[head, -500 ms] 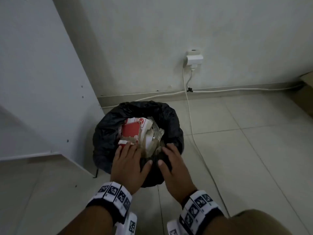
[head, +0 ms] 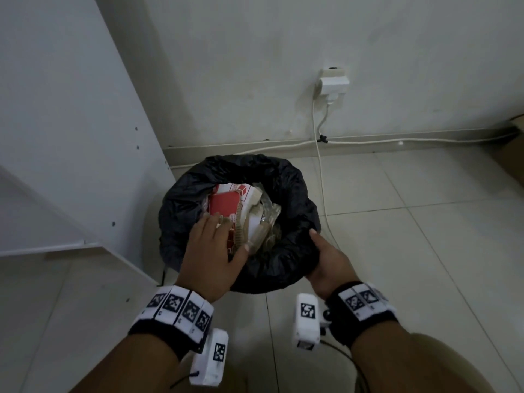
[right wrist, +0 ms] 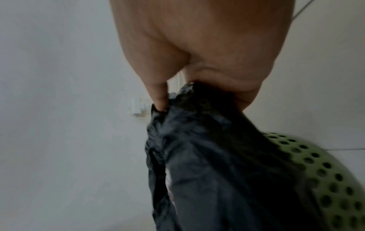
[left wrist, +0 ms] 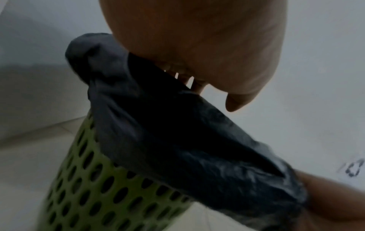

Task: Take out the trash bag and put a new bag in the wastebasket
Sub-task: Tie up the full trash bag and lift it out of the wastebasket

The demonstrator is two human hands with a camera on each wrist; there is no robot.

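Observation:
A black trash bag (head: 249,171) lines a green perforated wastebasket (left wrist: 88,195) on the tiled floor, its edge rolled over the rim. It is full of red and white cartons (head: 226,205), paper and clear plastic. My left hand (head: 215,251) lies flat over the trash, with straight fingers on the red carton. The left wrist view shows its palm (left wrist: 197,46) just above the bag's rim (left wrist: 177,132). My right hand (head: 329,259) grips the rolled edge at the right front, thumb on top. In the right wrist view the hand (right wrist: 197,46) pinches gathered black plastic (right wrist: 197,140) beside the basket (right wrist: 326,171).
A white cabinet panel (head: 71,137) stands close on the basket's left. A wall socket with a plug (head: 334,82) is behind, and its white cable (head: 323,194) runs down across the floor just right of the basket. A cardboard box (head: 510,165) sits at the far right.
My right hand has slid from the bag's front to its right rim and taken hold of the edge. My left hand has reached further over the trash.

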